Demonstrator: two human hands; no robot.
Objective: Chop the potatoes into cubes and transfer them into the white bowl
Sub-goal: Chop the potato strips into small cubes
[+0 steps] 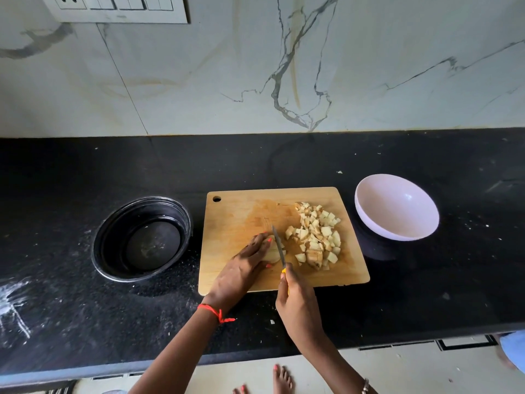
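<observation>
Pins the likely firm, slippery potato (272, 253) from above near the front edge of the board (241, 211) under the curled left hand (244, 268), right hand (298, 305) gripping the knife (279, 248), cubes (315, 237) piled toward its right side

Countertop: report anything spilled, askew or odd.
A white powdery smear marks the black countertop at its front left, and small pale scraps lie off the cutting board. Nothing else stands out.
</observation>
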